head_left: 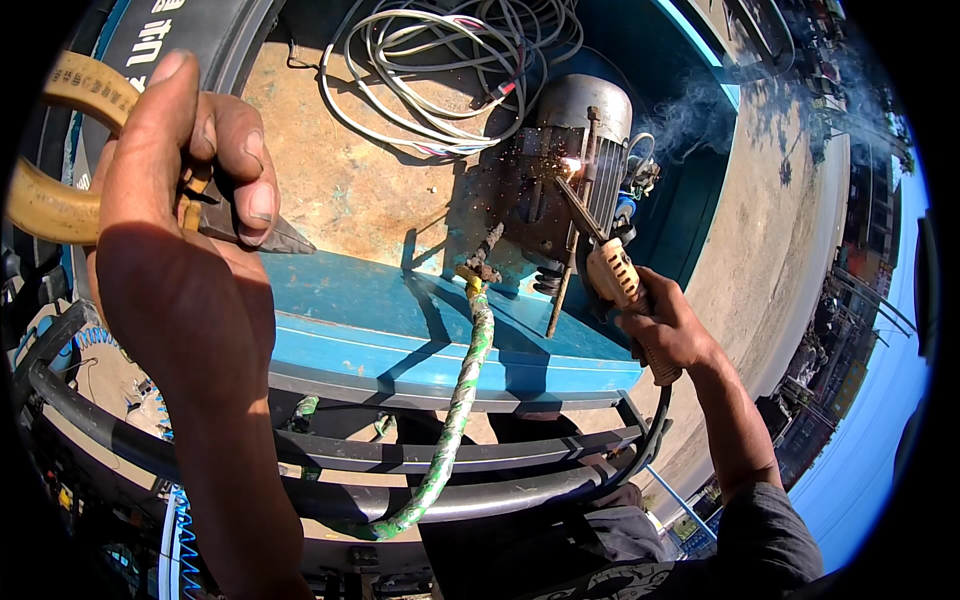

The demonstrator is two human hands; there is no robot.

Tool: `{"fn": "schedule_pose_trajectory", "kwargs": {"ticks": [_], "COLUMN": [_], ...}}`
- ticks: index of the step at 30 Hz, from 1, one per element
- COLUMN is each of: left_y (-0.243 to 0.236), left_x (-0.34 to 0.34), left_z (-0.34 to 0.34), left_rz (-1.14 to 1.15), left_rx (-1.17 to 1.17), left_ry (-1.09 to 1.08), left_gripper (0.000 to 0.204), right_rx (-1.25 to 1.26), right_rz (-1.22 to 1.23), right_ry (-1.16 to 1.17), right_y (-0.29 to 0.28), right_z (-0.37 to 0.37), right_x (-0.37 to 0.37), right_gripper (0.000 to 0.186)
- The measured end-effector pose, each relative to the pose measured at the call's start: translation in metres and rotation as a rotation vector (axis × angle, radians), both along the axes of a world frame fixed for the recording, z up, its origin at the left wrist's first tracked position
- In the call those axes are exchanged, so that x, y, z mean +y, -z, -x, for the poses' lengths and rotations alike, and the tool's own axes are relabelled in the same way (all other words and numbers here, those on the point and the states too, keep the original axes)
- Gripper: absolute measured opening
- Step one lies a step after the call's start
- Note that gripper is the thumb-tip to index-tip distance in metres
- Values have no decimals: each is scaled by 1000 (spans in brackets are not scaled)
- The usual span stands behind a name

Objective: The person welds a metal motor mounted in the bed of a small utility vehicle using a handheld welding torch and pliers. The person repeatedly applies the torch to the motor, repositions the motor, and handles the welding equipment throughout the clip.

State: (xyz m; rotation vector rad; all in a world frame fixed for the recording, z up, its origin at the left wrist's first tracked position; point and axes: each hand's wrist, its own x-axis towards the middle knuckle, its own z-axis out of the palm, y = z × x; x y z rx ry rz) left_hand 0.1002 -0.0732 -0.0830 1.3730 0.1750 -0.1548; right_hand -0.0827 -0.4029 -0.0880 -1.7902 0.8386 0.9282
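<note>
Left hand [180,260] nearest: fingers curled round yellow-handled pliers [52,207]. Right hand [672,322]: fingers clamped on electrode holder [615,272], tip sparking at motor [597,100]. Motor sits in blue bed [330,300] near coiled cable [487,60]; smoke [690,120], road [765,240] beyond.

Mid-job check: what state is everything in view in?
Left hand: closed around the yellow-handled tool
Yellow-handled tool: held, handles spread apart
Right hand: closed around the welding holder
Welding holder: in use, bright sparks at its tip
Motor: resting in the blue bed
White cable: loosely coiled
Green-and-white wrapped cable: bent, crossing the black rails
</note>
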Motion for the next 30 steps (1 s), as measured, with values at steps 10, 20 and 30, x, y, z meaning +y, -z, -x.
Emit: {"fn": "schedule_pose_trajectory", "kwargs": {"ticks": [10,20,30], "left_y": [0,2,2], "left_x": [0,-2,0], "left_z": [0,0,1], "left_rz": [2,9,15], "left_rx": [-10,9,15], "left_ry": [6,15,2], "left_gripper": [27,27,27], "right_rx": [6,17,2], "right_rz": [17,11,7], "right_ry": [-2,13,7], "right_y": [0,0,2], "right_z": [0,1,1], "right_x": [0,0,-1], "right_gripper": [63,64,66]}}
